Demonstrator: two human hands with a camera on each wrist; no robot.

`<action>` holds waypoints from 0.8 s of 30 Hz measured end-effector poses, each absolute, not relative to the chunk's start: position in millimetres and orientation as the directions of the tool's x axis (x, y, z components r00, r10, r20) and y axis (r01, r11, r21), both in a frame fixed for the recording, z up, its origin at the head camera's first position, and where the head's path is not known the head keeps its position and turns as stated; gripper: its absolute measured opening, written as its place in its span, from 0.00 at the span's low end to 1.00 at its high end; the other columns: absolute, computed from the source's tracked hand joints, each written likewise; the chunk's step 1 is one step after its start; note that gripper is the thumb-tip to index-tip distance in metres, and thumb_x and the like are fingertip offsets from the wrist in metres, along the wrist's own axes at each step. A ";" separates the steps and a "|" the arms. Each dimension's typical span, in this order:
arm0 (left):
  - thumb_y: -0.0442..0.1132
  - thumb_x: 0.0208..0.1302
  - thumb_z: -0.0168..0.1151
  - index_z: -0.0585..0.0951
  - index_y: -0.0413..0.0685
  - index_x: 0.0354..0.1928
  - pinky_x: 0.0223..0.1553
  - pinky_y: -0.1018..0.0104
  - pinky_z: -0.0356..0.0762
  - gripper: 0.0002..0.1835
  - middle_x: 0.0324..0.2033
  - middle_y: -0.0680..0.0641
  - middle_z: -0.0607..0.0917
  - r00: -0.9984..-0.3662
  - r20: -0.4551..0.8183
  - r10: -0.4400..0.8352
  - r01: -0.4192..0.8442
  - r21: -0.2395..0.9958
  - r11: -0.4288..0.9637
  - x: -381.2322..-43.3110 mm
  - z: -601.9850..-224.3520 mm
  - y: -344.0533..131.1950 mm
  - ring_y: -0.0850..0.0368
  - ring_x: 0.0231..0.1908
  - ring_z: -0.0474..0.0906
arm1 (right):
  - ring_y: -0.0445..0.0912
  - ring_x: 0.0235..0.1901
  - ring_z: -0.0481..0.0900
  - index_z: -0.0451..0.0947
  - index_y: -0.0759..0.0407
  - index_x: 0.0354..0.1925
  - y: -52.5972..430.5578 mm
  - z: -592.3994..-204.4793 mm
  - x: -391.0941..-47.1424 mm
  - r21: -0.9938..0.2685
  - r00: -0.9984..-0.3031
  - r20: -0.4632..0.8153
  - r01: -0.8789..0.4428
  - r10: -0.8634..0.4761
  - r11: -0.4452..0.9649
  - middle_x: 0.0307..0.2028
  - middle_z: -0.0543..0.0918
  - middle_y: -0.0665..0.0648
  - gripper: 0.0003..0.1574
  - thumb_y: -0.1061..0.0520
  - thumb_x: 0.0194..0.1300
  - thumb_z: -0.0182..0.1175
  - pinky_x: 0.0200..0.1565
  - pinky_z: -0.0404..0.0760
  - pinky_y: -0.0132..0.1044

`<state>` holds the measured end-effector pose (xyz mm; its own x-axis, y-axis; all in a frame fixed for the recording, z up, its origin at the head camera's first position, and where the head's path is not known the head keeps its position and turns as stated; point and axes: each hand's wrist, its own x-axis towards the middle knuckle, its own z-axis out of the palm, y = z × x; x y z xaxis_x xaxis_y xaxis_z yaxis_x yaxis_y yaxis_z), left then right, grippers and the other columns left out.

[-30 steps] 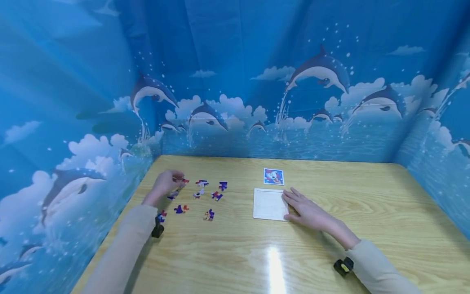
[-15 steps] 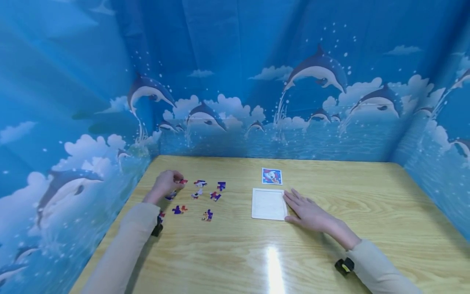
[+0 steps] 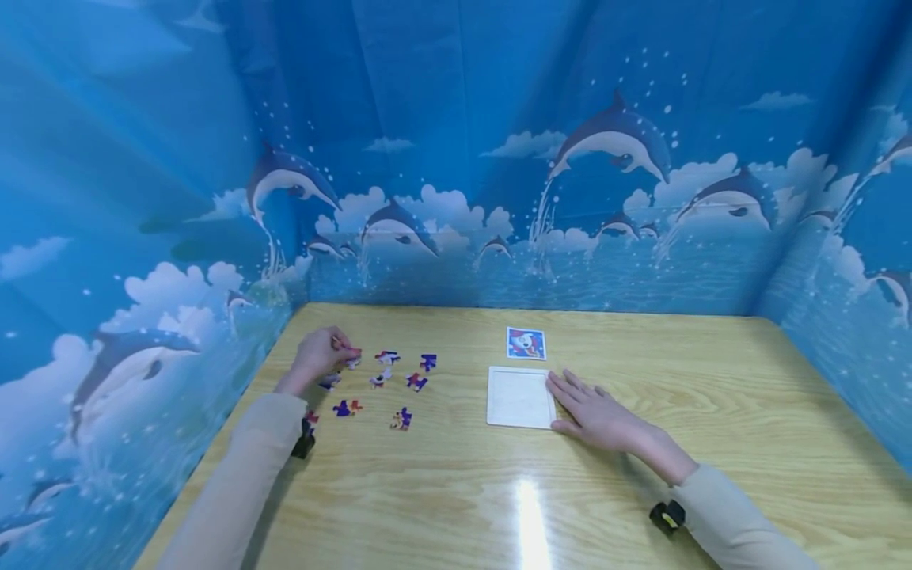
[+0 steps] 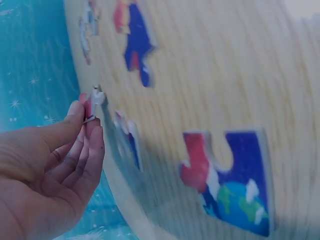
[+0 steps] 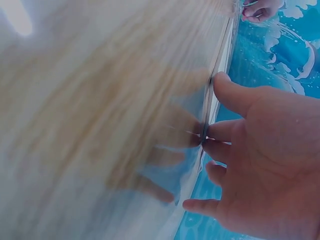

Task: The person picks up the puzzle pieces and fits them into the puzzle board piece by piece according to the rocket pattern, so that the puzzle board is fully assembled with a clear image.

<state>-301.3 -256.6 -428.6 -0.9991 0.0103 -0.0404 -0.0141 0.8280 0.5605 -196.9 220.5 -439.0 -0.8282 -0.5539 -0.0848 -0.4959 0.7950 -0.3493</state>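
In the head view my left hand [image 3: 319,358], at the left of the table, pinches a red and white jigsaw piece [image 4: 92,104] between thumb and fingertips. The left wrist view shows that piece tilted on edge; whether it touches the table I cannot tell. Other jigsaw pieces lie loosely around it, among them one with a globe print [image 4: 235,185] and a purple and orange one [image 3: 346,408]. My right hand [image 3: 597,413] rests with extended fingers along the right edge of a square white puzzle tray [image 3: 520,397].
Behind the tray lies a small square picture card [image 3: 526,343]. The pieces spread over the left part of the wooden table [image 3: 442,483]. A blue dolphin-print curtain [image 3: 456,158] closes off the back and sides.
The pinched jigsaw piece has tipped up in my left fingers, and more of its white part shows. My right hand stays at the tray's edge. The head view has shifted slightly.
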 end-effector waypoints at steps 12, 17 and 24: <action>0.34 0.68 0.66 0.84 0.37 0.48 0.48 0.53 0.84 0.10 0.43 0.37 0.88 -0.998 -0.004 0.068 0.045 0.703 0.710 -299.5 -416.4 -238.3 0.44 0.45 0.84 | 0.68 0.76 0.46 0.51 0.67 0.77 219.8 -438.7 -198.3 -0.333 -0.822 -0.121 -0.495 -0.557 0.802 0.78 0.52 0.69 0.44 0.44 0.78 0.52 0.68 0.50 0.75; 0.34 0.69 0.66 0.84 0.37 0.49 0.46 0.54 0.85 0.11 0.44 0.37 0.88 -0.992 0.010 0.128 0.094 0.734 0.673 -298.6 -410.2 -217.4 0.44 0.45 0.85 | 0.68 0.76 0.46 0.51 0.68 0.77 219.8 -438.3 -198.5 -0.333 -0.822 -0.126 -0.493 -0.556 0.804 0.77 0.52 0.69 0.44 0.45 0.78 0.52 0.68 0.49 0.75; 0.36 0.69 0.66 0.85 0.39 0.49 0.45 0.57 0.84 0.11 0.44 0.39 0.88 -0.987 0.019 0.158 0.116 0.770 0.627 -298.4 -405.8 -190.0 0.46 0.44 0.85 | 0.68 0.76 0.45 0.50 0.68 0.77 219.0 -438.1 -198.2 -0.325 -0.819 -0.133 -0.496 -0.558 0.805 0.77 0.51 0.70 0.45 0.43 0.78 0.52 0.68 0.49 0.76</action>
<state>-298.4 -190.0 -405.8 -0.9872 0.1583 0.0194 0.1157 0.6270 0.7704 -198.2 219.0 -438.1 -0.8191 -0.5580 -0.1327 -0.4960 0.8053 -0.3247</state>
